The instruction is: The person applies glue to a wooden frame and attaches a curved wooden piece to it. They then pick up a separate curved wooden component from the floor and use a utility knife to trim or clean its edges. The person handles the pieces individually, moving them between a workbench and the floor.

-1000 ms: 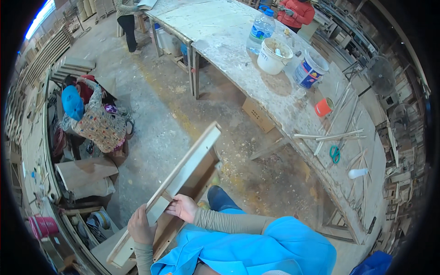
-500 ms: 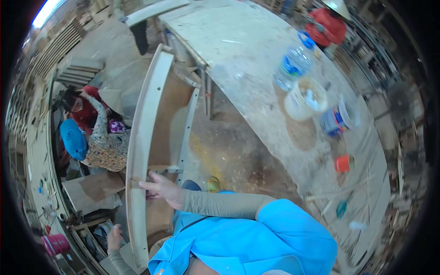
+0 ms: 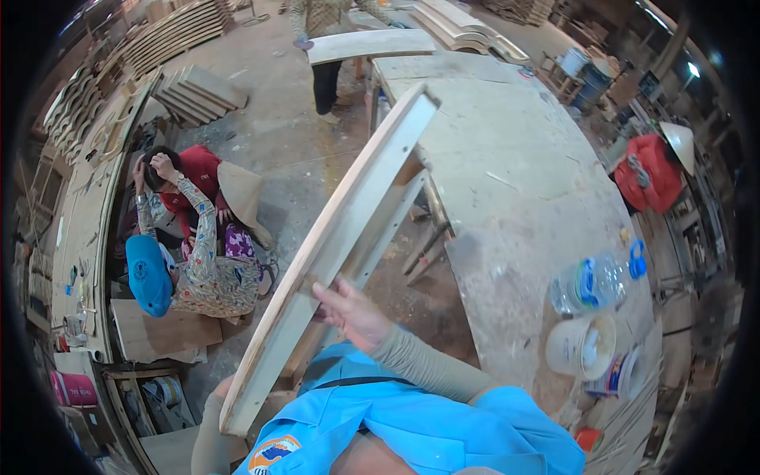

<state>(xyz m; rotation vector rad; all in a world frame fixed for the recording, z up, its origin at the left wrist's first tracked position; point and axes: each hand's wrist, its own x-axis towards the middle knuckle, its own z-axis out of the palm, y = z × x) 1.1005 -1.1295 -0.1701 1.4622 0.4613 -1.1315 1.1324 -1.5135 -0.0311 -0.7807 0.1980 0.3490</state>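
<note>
I hold a long pale wooden frame piece (image 3: 340, 237), raised at a slant, its far end above the near corner of the workbench (image 3: 514, 182). My right hand (image 3: 352, 313) grips its inner edge about halfway up. My left hand (image 3: 224, 389) is mostly hidden behind the lower end of the piece, where it seems to hold it. Both forearms wear grey-beige sleeves below a blue shirt.
On the bench's right stand a plastic water bottle (image 3: 598, 281), a white bucket (image 3: 582, 346) and a paint can (image 3: 625, 372). Two people (image 3: 198, 237) crouch on the floor at left. Another person (image 3: 324, 47) stands at the far end. Curved wooden parts (image 3: 182, 28) are stacked around.
The wooden piece has swung up and to the right, its top end now over the bench corner. My view has shifted left and down the bench. My right hand stays on the piece.
</note>
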